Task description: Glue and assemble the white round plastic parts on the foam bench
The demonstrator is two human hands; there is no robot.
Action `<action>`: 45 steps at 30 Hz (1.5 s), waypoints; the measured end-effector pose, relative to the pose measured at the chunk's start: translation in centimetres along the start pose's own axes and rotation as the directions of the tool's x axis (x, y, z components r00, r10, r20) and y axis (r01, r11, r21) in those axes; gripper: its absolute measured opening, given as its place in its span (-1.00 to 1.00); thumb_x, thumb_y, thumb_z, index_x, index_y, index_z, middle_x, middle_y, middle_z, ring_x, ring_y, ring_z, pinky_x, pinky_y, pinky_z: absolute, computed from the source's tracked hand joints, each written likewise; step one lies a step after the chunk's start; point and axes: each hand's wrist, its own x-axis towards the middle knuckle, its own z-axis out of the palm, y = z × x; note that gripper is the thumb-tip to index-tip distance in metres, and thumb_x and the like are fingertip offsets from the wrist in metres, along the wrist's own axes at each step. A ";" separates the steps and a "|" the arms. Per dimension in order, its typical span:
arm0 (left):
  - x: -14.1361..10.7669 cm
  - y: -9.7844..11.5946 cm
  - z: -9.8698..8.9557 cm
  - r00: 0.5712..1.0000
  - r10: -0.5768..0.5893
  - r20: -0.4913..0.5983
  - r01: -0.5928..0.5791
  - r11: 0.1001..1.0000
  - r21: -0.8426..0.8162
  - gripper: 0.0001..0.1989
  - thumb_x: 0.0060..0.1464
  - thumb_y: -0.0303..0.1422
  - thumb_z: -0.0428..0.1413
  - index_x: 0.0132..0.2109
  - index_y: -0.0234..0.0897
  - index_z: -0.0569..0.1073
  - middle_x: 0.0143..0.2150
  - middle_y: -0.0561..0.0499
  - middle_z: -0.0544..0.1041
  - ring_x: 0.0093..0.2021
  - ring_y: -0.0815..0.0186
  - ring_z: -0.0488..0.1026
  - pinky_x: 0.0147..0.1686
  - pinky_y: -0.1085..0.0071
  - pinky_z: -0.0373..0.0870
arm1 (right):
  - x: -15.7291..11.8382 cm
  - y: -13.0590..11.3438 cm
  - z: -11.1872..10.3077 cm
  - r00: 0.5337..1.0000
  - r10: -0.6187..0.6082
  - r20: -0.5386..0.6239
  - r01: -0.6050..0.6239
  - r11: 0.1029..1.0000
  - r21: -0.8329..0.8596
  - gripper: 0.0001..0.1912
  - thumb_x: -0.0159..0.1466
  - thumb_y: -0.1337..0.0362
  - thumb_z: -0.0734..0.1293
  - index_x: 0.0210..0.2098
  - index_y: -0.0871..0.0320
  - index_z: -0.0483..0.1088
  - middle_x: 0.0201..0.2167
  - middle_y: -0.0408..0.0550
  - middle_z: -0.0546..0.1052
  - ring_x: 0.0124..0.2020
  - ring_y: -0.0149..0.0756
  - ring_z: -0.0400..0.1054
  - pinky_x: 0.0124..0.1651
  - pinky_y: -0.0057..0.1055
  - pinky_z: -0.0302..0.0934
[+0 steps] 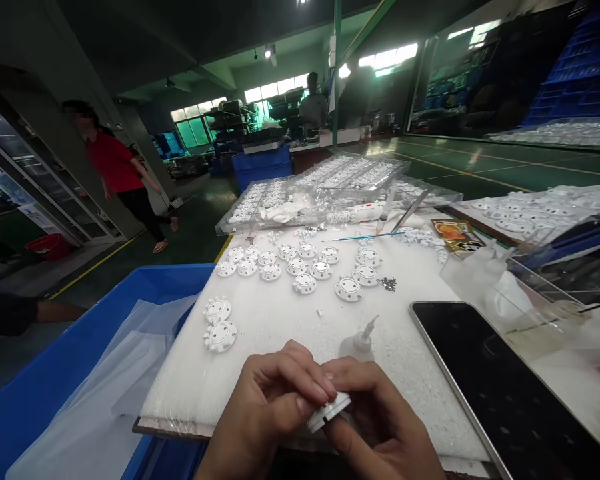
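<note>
White disc [329, 412] sits at the lower middle of the frame, pinched between your two hands, its face tilted. From the far left, a blue bin [147, 281] holds translucent sheets [123, 363], with a person in a red top [114, 163] walking in the upper left. Next comes the bench [275, 320], its top white; two other discs [221, 337] stand near its left edge. Your left hand [270, 407] closes on the disc from the left, fingertips over its upper face and thumb at its near side. Beyond it, in the middle of the frame, a cluster of similar discs [306, 284] is laid out. Your right hand [387, 420] grips from the right, one digit under the disc and the fingers curled above. Just behind that hand is a small nozzle bottle [357, 347], with a heap of dark bits [389, 285] farther up. At the lower right lies a dark-screened device [505, 380], well apart from the pinched disc.
</note>
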 end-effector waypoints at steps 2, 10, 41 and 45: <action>0.1 -0.1 0.7 0.999 -0.039 -0.032 0.036 0.996 -0.084 -0.95 -0.06 -0.45 0.31 -0.45 -0.24 0.62 -0.40 0.05 0.52 -0.28 0.37 0.42 -0.18 0.48 0.34 | -0.2 0.3 0.0 1.000 0.018 -0.017 -0.018 0.999 0.041 -0.80 0.27 0.39 0.30 -0.16 -0.04 0.35 -0.22 -0.16 0.49 -0.18 -0.42 0.46 -0.12 -0.58 0.36; 0.2 -0.5 2.2 0.988 -0.055 -0.147 0.030 0.986 -0.165 -0.84 -0.09 -0.54 0.20 -0.56 -0.27 0.55 -0.47 0.05 0.45 -0.39 0.39 0.35 -0.28 0.49 0.28 | 0.1 -0.2 0.3 0.996 0.073 -0.051 -0.066 0.991 0.115 -0.83 0.27 0.36 0.34 -0.19 -0.05 0.37 -0.25 -0.18 0.50 -0.22 -0.48 0.47 -0.19 -0.68 0.33; -0.6 -0.2 2.5 0.946 -0.107 -0.307 0.103 0.994 -0.030 -0.72 -0.06 -0.41 0.28 -0.15 -0.25 0.46 -0.44 0.08 0.49 -0.31 0.35 0.42 -0.09 0.39 0.33 | 0.1 -0.5 1.0 0.966 -0.228 -0.125 0.206 0.963 -0.172 -0.57 0.24 0.60 0.22 -0.07 -0.07 0.30 -0.20 -0.14 0.43 -0.10 -0.42 0.39 -0.12 -0.52 0.36; -0.5 0.2 2.5 0.938 -0.141 -0.318 0.138 0.990 -0.032 -0.72 -0.08 -0.42 0.29 -0.18 -0.28 0.45 -0.44 0.07 0.49 -0.34 0.35 0.42 -0.17 0.42 0.37 | -0.1 0.2 0.9 0.956 -0.282 -0.081 0.260 0.942 -0.214 -0.51 0.26 0.61 0.17 0.02 -0.09 0.22 -0.13 -0.09 0.37 -0.03 -0.39 0.34 -0.12 -0.49 0.35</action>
